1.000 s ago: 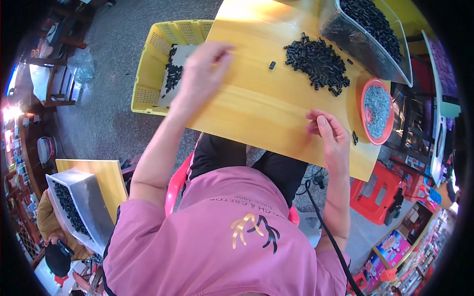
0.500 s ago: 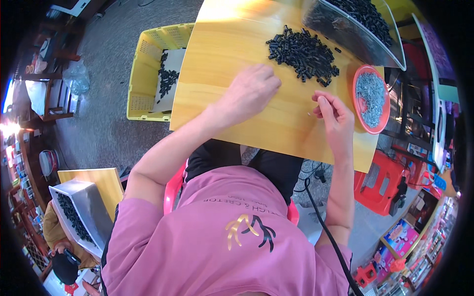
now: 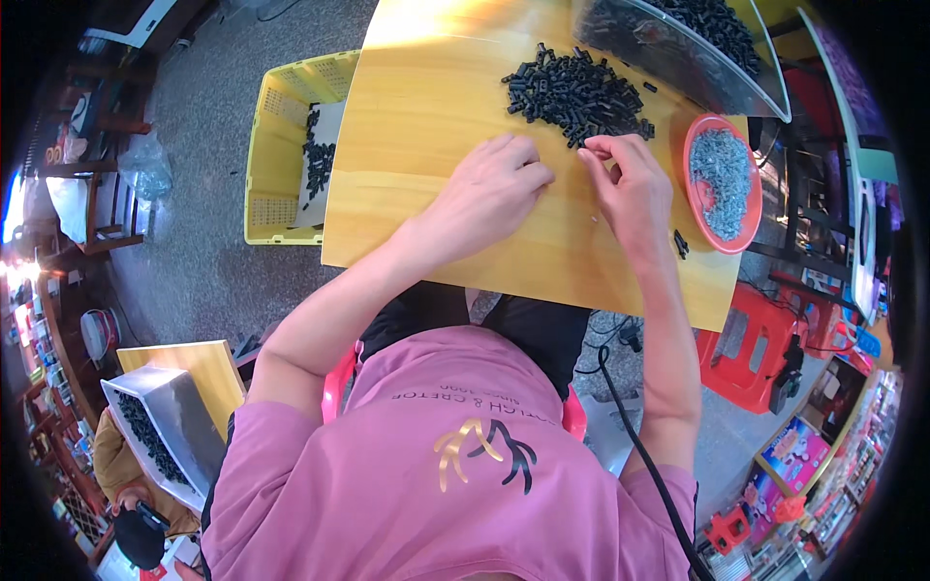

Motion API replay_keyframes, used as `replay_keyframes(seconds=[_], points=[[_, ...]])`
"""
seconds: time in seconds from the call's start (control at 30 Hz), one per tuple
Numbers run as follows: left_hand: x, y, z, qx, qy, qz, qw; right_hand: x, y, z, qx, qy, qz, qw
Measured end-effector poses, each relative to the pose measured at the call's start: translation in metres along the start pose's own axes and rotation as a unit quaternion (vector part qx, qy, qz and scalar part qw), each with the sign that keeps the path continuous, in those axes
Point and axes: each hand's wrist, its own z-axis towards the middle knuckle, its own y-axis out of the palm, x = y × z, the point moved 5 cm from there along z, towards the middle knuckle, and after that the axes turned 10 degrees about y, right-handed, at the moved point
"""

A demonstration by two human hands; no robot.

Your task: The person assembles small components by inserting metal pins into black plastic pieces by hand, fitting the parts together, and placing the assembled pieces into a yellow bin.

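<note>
A loose pile of small black tube-shaped pieces point(image 3: 576, 92) lies on the table's far part. My right hand point(image 3: 635, 189) is at the pile's near edge, thumb and index finger closing around one dark piece there. Left of it, my left hand point(image 3: 492, 189) hovers low over the wood with curled fingers pressed together; whatever they hold is hidden. A pair of black pieces point(image 3: 681, 244) lies beside my right wrist. An orange-red bowl point(image 3: 690, 198) full of small silvery metal parts point(image 3: 722, 179) stands to the right of that hand.
A clear bin point(image 3: 668, 58) of black pieces stands at the table's far right. A yellow crate point(image 3: 271, 165) holding more pieces sits on the floor at left. Red stools point(image 3: 746, 339) stand at right; a cable point(image 3: 644, 460) runs past my right arm. Another person point(image 3: 136, 455) is at lower left.
My right hand has moved up and left to the pile's edge. Black pieces now show beside its wrist. The left hand stays nearly in place; the whole view has shifted slightly.
</note>
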Motion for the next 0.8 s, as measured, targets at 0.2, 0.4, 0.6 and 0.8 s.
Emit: replay_keyframes(seconds=[0.2,0.4,0.6,0.8], points=[[-0.002,-0.003,0.001,0.008,-0.025,-0.020,0.999,0.006,0.005,-0.004,0.020,-0.034,-0.048,0.998],[-0.009,0.001,0.003,0.037,-0.080,0.011,0.996,-0.001,0.002,-0.009,0.032,-0.049,-0.043,0.997],[-0.015,0.009,-0.011,0.086,-0.265,-0.438,0.855,-0.023,-0.003,-0.029,-0.065,0.009,0.174,0.983],[0.003,0.004,-0.012,0.086,-0.285,-0.579,0.759,-0.033,-0.015,-0.048,-0.109,0.069,0.318,0.939]])
